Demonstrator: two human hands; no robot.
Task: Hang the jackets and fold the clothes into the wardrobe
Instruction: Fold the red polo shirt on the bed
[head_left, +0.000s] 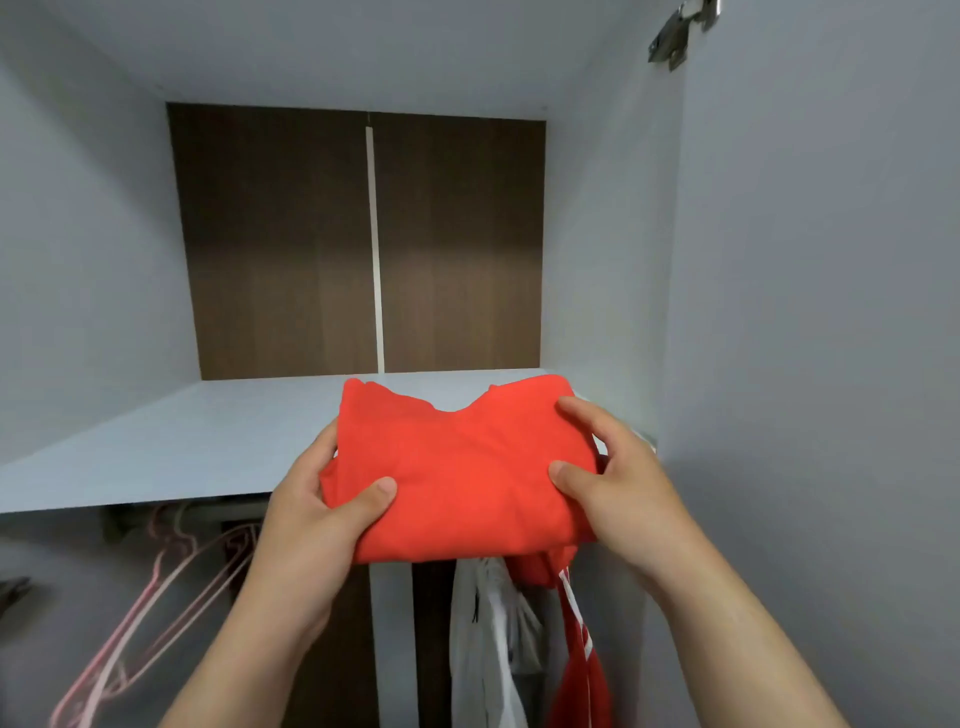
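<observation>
A folded red garment (462, 467) is held between both hands at the front edge of the wardrobe's upper shelf (171, 447). My left hand (317, 504) grips its left side, thumb on top. My right hand (618, 478) grips its right side, thumb and fingers pressed onto the cloth. The far half of the garment lies over the shelf; its near edge overhangs the front. Below the shelf hang a white jacket (488, 639) and a red jacket with white stripes (576, 654).
Several pink hangers (156, 597) hang from the rail below the shelf at the left. The compartment has a brown wood back panel (291, 244) and grey side walls. A metal hinge (675, 36) sits at the top right.
</observation>
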